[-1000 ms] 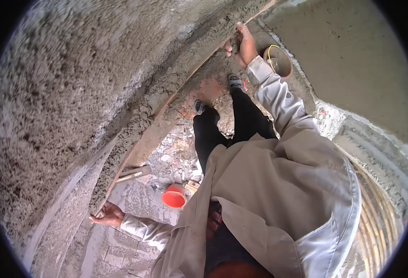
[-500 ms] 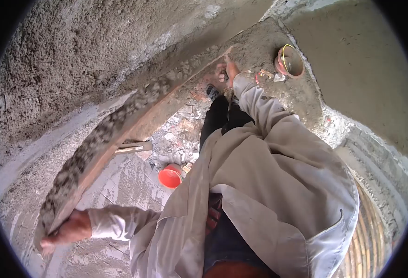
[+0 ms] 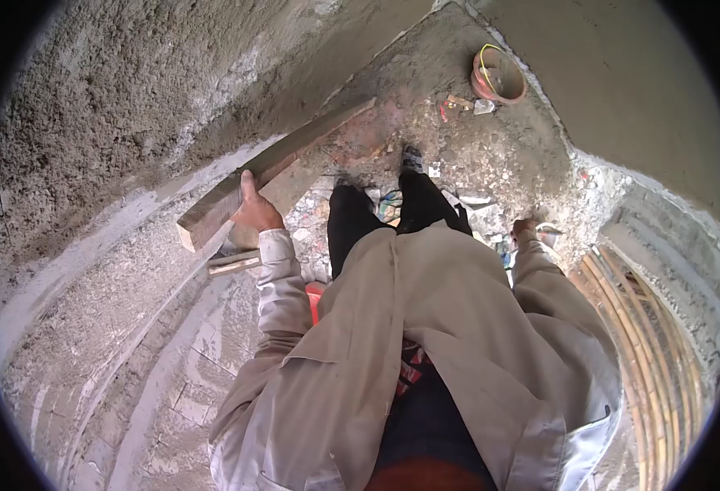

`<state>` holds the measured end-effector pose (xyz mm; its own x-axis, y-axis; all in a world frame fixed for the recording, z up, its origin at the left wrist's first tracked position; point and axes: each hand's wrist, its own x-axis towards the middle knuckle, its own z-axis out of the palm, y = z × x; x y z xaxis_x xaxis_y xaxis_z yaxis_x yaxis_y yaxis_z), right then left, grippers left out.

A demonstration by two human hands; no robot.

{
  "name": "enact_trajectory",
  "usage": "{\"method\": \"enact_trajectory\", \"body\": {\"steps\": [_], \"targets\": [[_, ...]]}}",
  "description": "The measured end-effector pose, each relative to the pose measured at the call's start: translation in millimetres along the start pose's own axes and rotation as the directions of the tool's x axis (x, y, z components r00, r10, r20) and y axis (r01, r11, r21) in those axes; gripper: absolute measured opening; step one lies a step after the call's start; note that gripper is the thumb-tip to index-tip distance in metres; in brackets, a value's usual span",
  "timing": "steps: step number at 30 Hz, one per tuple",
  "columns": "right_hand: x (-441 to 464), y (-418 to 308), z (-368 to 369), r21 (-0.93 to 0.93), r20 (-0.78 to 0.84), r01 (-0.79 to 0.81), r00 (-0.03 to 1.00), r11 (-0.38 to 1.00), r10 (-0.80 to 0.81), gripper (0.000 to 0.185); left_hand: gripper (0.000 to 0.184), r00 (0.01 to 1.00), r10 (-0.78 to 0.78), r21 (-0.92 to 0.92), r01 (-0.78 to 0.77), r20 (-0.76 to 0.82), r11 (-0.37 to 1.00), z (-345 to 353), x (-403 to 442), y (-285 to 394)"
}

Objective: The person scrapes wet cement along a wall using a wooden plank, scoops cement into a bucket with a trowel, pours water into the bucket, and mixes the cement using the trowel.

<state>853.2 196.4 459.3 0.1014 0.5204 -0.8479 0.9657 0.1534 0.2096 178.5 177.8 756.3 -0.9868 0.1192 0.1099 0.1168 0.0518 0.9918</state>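
Observation:
My left hand (image 3: 255,209) is closed on the near part of a long wooden board (image 3: 290,151), thumb up over its upper edge. The board slants beside the rough mortar wall, its far end pointing away to the right. Grey mortar smears its upper face. To my right, my right hand (image 3: 526,227) hangs low over the rubble with curled fingers. Beside it is a pale, rounded metal-looking object (image 3: 549,233); its kind, and whether the hand grips it, I cannot make out.
A reddish bucket (image 3: 499,78) with a yellow handle stands in the far corner. Part of a red bucket (image 3: 316,299) shows beside my left sleeve. A short wood piece (image 3: 235,264) lies below the board. Bamboo poles (image 3: 634,344) lie at right. Rubble (image 3: 483,209) covers the floor around my feet.
My right hand has let go of the board's far end and moved back to my right side. My left hand and the board moved forward; the lumpy mortar along its edge is gone.

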Motion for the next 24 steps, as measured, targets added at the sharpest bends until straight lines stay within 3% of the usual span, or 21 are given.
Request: {"method": "enact_trajectory", "body": {"steps": [1, 2, 4, 5, 6, 7, 8, 9, 10, 12, 13, 14, 16, 17, 18, 19, 20, 21, 22, 23, 24], "targets": [[-1.7, -0.7, 13.6, 0.315, 0.076, -0.175, 0.984, 0.933, 0.159, 0.026, 0.048, 0.999, -0.029, -0.049, 0.03, 0.028, 0.998, -4.2, -1.9, 2.7], [-4.1, -1.9, 26.6, 0.581, 0.15, -0.34, 0.938, 0.74, 0.313, 0.026, 0.047, 0.999, -0.022, -0.045, 0.024, 0.03, 0.999, -10.6, -0.5, -0.8], [-5.4, -40.2, 28.1, 0.855, 0.271, -0.406, 0.88, 0.322, 0.389, 0.025, 0.045, 1.0, -0.002, -0.05, 0.004, 0.03, 0.999, -23.0, 8.3, -11.9], [-37.2, -68.2, -14.0, 0.851, 0.239, -0.368, 0.906, 0.374, 0.349, 0.028, 0.046, 1.0, -0.018, -0.04, 0.019, 0.026, 0.999, -25.4, 10.3, -2.7], [-27.9, -86.3, -25.5, 0.665, 0.036, -0.067, 0.998, 0.744, 0.058, 0.029, 0.046, 0.999, -0.035, -0.036, 0.036, 0.021, 0.999, -27.3, 9.5, 13.6], [-19.8, -104.8, -37.2, 0.328, -0.172, 0.286, 0.955, 0.9, -0.241, 0.032, 0.047, 0.998, -0.055, -0.029, 0.056, 0.013, 0.998, -36.3, 11.1, 23.7], [-15.2, -141.8, -49.3, 0.825, -0.137, 0.072, 0.988, 0.561, 0.075, 0.033, 0.047, 1.0, -0.014, -0.028, 0.014, 0.007, 1.0, -51.2, 18.9, 25.1], [-54.5, -189.0, -100.8, 0.973, 0.048, -0.076, 0.99, 0.219, 0.132, 0.035, 0.047, 1.0, 0.026, -0.028, -0.026, 0.004, 0.999, -66.3, 30.4, 26.0], [-11.8, -209.1, -81.8, 0.732, -0.444, 0.232, 0.876, 0.641, 0.189, 0.036, 0.047, 0.998, 0.061, -0.029, -0.061, -0.004, 0.998, -82.5, 40.2, 27.5], [-12.1, -249.4, -93.1, 0.3, -0.825, 0.366, 0.563, 0.881, 0.047, 0.038, 0.046, 0.999, -0.013, -0.029, 0.012, -0.033, 1.0, -119.5, 58.0, 58.8], [-70.7, -288.5, -136.2, 0.364, -0.832, 0.426, 0.549, 0.828, 0.083, 0.038, 0.046, 0.997, -0.046, -0.025, 0.044, -0.065, 0.999, -139.1, 69.1, 74.5], [-103.4, -312.1, -164.3, 0.508, -0.694, 0.405, 0.716, 0.76, 0.082, 0.04, 0.044, 0.99, -0.088, -0.063, 0.082, -0.108, 0.995, -161.0, 80.1, 81.7], [-109.8, -342.6, -176.6, 0.393, -0.643, 0.423, 0.761, 0.817, -0.085, 0.044, 0.047, 0.989, -0.032, -0.013, 0.031, -0.145, 0.999, -223.5, 110.1, 55.8], [-117.3, -355.8, -176.5, 0.299, -0.668, 0.476, 0.723, 0.827, -0.175, 0.039, 0.048, 0.982, 0.002, 0.038, 0.006, -0.191, 0.999, -264.2, 126.3, 45.8], [-120.5, -370.7, -172.6, 0.265, -0.639, 0.409, 0.753, 0.874, -0.159, 0.037, 0.052, 0.954, 0.098, 0.103, -0.071, -0.285, 0.992, -289.1, 129.8, 58.7], [-104.7, -368.7, -157.3, 0.252, -0.646, 0.509, 0.722, 0.823, -0.248, 0.033, 0.032, 0.879, 0.251, 0.15, -0.207, -0.406, 0.967, -310.9, 133.0, 61.3], [-110.8, -373.8, -145.5, 0.28, -0.626, 0.5, 0.742, 0.819, -0.239, 0.026, 0.038, 0.849, 0.262, 0.182, -0.198, -0.459, 0.963, -344.2, 135.4, 68.3], [-70.2, -364.2, -119.9, 0.221, -0.649, 0.579, 0.688, 0.785, -0.324, 0.02, 0.045, 0.824, 0.271, 0.192, -0.2, -0.498, 0.961, -370.1, 139.7, 71.6], [-8.5, -346.9, -86.8, 0.391, -0.55, 0.591, 0.765, 0.706, -0.336, 0.015, 0.041, 0.807, 0.215, 0.194, -0.127, -0.55, 0.973, -400.3, 140.0, 72.7], [-9.7, -349.8, -88.2, -0.117, -0.341, 0.592, 0.73, 0.797, -0.592, 0.015, 0.036, 0.794, 0.153, 0.181, -0.055, -0.588, 0.982, -433.7, 140.0, 75.1], [-16.2, -351.0, -90.3, -0.586, -0.038, 0.541, 0.725, 0.603, -0.687, 0.015, 0.032, 0.782, 0.088, 0.158, 0.014, -0.617, 0.987, -464.3, 141.4, 75.7]]}}
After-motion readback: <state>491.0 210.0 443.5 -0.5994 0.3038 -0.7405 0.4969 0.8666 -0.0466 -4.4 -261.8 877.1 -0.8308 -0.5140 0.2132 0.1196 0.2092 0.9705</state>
